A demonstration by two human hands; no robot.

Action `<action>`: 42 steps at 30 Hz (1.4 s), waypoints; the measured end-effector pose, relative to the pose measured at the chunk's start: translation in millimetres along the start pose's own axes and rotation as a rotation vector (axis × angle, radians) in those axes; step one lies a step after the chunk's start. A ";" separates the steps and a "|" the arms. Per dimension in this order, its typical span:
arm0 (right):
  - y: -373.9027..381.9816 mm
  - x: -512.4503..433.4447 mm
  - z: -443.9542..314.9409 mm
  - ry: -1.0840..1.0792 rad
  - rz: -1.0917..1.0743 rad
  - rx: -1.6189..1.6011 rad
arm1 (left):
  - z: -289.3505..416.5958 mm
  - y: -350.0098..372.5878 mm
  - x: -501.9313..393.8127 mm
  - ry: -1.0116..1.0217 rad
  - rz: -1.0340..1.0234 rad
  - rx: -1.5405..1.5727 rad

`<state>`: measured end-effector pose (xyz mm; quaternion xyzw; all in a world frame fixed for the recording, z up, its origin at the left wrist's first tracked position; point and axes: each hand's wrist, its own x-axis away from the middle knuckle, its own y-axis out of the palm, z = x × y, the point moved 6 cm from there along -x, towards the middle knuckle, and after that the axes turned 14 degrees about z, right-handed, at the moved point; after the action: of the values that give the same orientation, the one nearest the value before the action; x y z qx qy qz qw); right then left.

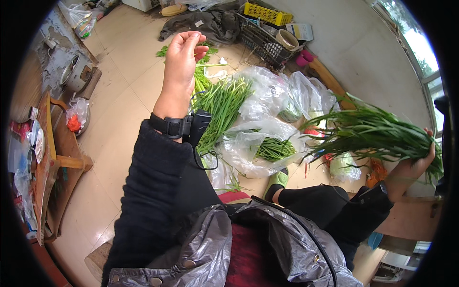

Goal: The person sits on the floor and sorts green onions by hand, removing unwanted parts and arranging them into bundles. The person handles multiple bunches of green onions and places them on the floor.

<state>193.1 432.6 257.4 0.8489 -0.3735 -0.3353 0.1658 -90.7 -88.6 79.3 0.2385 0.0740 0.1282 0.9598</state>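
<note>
My left hand [182,59] is raised over the floor with its fingers loosely bent and apart, and nothing shows in it. Below it lie celery stalks [201,80] with leafy tops and a large bunch of garlic chives [226,107]. Out to the right, my right hand [426,156] grips another bunch of garlic chives [376,132] by one end, the long leaves spreading leftward. More cut green stems [274,147] lie in an open clear plastic bag [240,158] in front of me.
Several filled plastic bags [267,93] sit beyond the chives. A black plastic crate [263,43] and a yellow basket [268,14] stand by the wall. On the left is a wooden stand [70,162] with items on it. My green shoe [278,179] is near the open bag.
</note>
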 end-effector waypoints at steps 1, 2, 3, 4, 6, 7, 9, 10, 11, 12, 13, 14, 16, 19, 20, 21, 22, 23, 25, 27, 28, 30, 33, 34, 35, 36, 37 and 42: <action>11.3 -4.6 7.2 0.047 0.010 -0.003 | 3.1 -3.9 -2.7 0.011 0.019 -0.001; 23.0 -11.9 18.1 0.053 0.042 -0.009 | 6.5 -7.6 -5.3 0.027 0.035 0.006; 37.5 -17.8 30.9 0.054 0.041 -0.018 | 10.3 -10.9 -7.4 0.053 0.036 0.022; 53.3 -24.2 46.8 0.106 0.053 -0.052 | 13.0 -16.3 -9.8 0.067 0.052 -0.002; 83.4 -22.1 83.5 0.161 -0.007 -0.084 | 14.9 -28.6 -13.9 0.060 0.082 -0.026; 93.1 -18.4 100.6 0.166 0.040 -0.105 | 15.4 -34.6 -15.9 0.060 0.089 -0.032; 114.8 -3.3 137.9 0.168 0.042 -0.088 | 14.3 -47.5 -19.2 0.048 0.110 -0.072; 125.2 8.2 156.9 0.209 0.011 -0.113 | 13.4 -53.3 -20.4 0.039 0.119 -0.081; 134.0 21.4 177.8 0.269 -0.018 -0.146 | 12.9 -57.8 -21.4 0.035 0.120 -0.087; 139.9 33.8 200.2 0.317 -0.001 -0.134 | 11.6 -61.2 -22.1 0.012 0.113 -0.084; 147.9 49.3 226.8 0.425 -0.024 -0.200 | 10.9 -64.0 -22.4 -0.001 0.115 -0.086; 153.1 63.6 252.4 0.475 -0.028 -0.176 | 10.6 -65.7 -22.8 -0.013 0.115 -0.089; 158.6 97.8 310.3 0.639 0.007 -0.219 | 11.0 -66.2 -22.5 -0.030 0.113 -0.100; 154.0 158.5 406.6 0.905 0.166 -0.207 | 14.6 -61.4 -21.9 -0.004 0.103 -0.121; 145.1 180.8 437.0 0.959 0.264 -0.144 | 15.2 -59.7 -21.1 0.009 0.115 -0.143; 137.6 203.0 464.0 1.000 0.317 -0.145 | 15.3 -57.3 -21.2 0.018 0.121 -0.172; 126.7 222.0 488.0 1.064 0.280 -0.030 | 14.7 -54.0 -21.6 0.029 0.123 -0.197; 114.5 240.3 513.4 1.148 0.279 0.067 | 13.8 -50.4 -22.2 0.039 0.125 -0.218; 87.5 270.9 557.2 1.182 0.412 0.114 | 8.6 -40.3 -23.5 0.035 0.101 -0.258; 60.2 285.7 587.3 1.050 0.458 0.252 | 1.1 -28.6 -25.3 0.018 0.071 -0.282; 51.1 286.9 599.9 0.997 0.418 0.325 | -2.7 -22.2 -25.5 0.009 0.044 -0.293; 35.4 285.5 616.3 0.898 0.407 0.548 | -10.9 -11.0 -26.3 -0.006 0.018 -0.315; 33.7 271.4 633.0 1.041 0.372 0.561 | -25.4 4.0 -26.9 -0.035 -0.014 -0.353; 31.9 266.8 631.4 1.193 0.335 0.520 | -30.7 8.1 -26.3 -0.047 -0.026 -0.366; 27.6 260.6 622.4 1.282 0.258 0.566 | -36.1 11.8 -25.4 -0.061 -0.039 -0.378; 23.7 249.5 611.7 1.261 0.157 0.745 | -42.1 15.8 -24.9 -0.074 -0.055 -0.389; 20.2 238.8 600.1 1.232 0.052 0.922 | -48.9 19.3 -23.9 -0.087 -0.071 -0.397; -3.6 192.8 494.7 0.729 -0.269 0.888 | -100.0 36.2 0.5 -0.223 -0.278 -0.496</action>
<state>-52.2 276.0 -186.7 0.9374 -0.2860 0.1485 -0.1317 -118.2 -13.6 9.1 -0.0028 -0.0333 -0.0171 0.9993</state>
